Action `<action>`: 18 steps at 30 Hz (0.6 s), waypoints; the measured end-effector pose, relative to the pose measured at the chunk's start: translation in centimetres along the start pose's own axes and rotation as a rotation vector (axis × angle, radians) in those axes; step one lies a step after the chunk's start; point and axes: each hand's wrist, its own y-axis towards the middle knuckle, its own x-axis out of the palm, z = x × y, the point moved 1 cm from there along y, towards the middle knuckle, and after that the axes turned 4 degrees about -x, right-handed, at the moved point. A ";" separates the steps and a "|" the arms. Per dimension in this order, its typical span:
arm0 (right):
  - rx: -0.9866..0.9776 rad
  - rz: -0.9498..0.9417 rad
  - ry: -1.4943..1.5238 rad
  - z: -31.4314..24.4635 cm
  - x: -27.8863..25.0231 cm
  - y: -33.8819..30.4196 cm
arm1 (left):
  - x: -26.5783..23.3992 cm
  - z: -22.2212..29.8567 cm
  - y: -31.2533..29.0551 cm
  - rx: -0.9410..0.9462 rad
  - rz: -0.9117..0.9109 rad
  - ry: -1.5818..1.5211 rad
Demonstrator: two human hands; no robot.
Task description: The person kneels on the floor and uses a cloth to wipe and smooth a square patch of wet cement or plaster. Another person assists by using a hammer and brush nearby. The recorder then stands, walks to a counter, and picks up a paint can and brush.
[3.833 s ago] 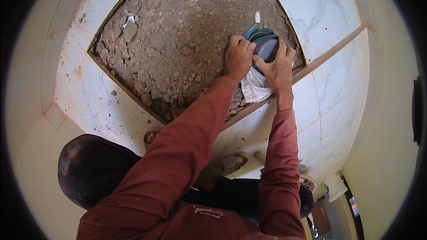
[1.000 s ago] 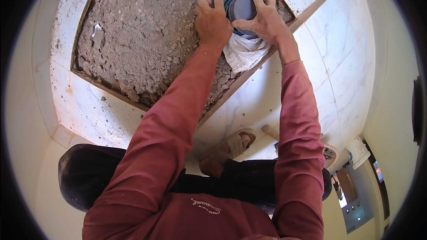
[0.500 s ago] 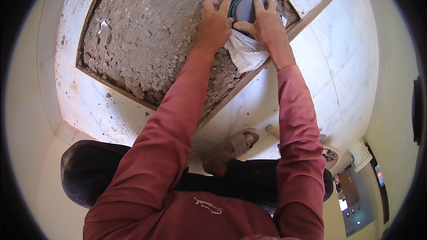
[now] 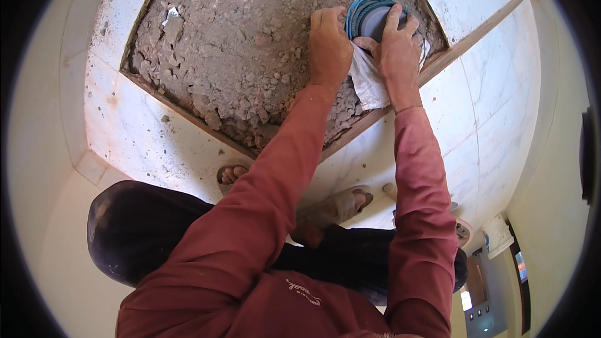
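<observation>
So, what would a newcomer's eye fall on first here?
A rough brown rubble patch fills the upper middle, framed by white marbled tiles. At its right, the right hand grips a smooth grey disc edged with teal cord, the left hand close beside; a crumpled white sheet lies below.

1 grey disc (image 4: pixel 374 23), flat face up | teal cord (image 4: pixel 369 4) coiled around it | near rubble bed's (image 4: pixel 244 44) right corner | white cloth (image 4: pixel 369 81) adjoining
</observation>
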 end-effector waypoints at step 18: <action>-0.111 0.436 0.489 3.0 -3.4 3.3 | 1.3 1.1 -2.4 -0.030 -0.125 0.163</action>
